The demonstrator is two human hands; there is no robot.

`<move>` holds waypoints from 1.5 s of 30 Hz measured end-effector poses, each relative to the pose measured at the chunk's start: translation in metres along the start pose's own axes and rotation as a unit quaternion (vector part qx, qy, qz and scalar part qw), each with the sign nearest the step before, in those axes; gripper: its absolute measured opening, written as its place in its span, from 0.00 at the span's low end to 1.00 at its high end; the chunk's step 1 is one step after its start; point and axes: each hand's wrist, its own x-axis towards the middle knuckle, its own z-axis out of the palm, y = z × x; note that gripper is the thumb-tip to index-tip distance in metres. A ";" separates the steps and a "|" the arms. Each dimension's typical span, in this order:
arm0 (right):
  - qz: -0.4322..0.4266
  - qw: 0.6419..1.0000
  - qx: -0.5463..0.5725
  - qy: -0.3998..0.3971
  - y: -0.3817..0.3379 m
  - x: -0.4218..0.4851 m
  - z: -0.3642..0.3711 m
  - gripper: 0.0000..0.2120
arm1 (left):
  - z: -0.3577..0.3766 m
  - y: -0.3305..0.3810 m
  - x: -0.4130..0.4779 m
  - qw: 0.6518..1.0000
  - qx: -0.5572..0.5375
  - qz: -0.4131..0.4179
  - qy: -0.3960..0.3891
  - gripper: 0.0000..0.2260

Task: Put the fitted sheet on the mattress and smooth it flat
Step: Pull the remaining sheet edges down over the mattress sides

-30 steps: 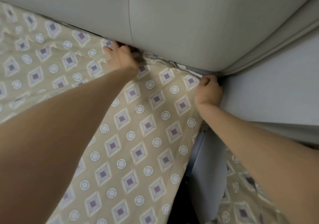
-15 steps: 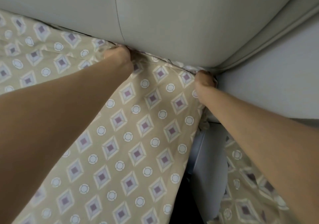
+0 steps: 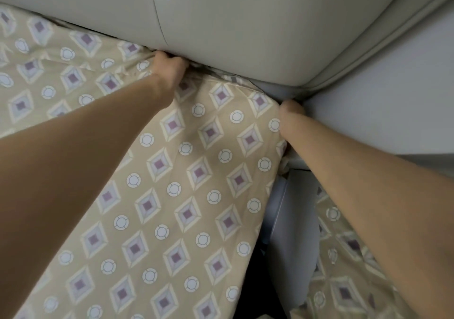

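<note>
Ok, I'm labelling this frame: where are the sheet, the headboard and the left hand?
sheet (image 3: 186, 195), head view, patterned top surface.
headboard (image 3: 245, 23), head view, padded front.
left hand (image 3: 172, 69), head view, back of hand.

Tight squeeze at the bed corner

Just a thin dark crack (image 3: 204, 67) between the padded headboard (image 3: 245, 23) and the fitted sheet (image 3: 172, 195), plugged by the left hand (image 3: 172, 69), curled on bunched cloth. Right hand (image 3: 292, 112) wedged in the corner, fingers hidden, boxed in by headboard above and pale wall (image 3: 380, 117) beside. Lower down, an open dark gap (image 3: 258, 281) next to the grey bed side (image 3: 287, 220). Plenty of room over the flat middle of the sheet.
</note>
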 end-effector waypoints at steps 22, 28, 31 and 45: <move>0.082 0.967 0.208 -0.123 0.081 -0.029 0.004 0.15 | -0.003 -0.049 -0.107 0.864 0.411 0.242 -0.164 0.24; -0.025 0.987 0.150 -0.057 0.077 -0.068 -0.024 0.13 | -0.043 -0.033 -0.164 0.921 0.342 0.156 -0.103 0.22; -0.107 0.986 0.115 -0.061 0.074 -0.105 -0.035 0.12 | -0.067 -0.031 -0.196 0.939 0.313 0.120 -0.084 0.22; -0.307 0.925 -0.085 -0.206 0.094 -0.308 -0.071 0.13 | -0.215 -0.023 -0.348 0.971 0.229 0.041 0.060 0.22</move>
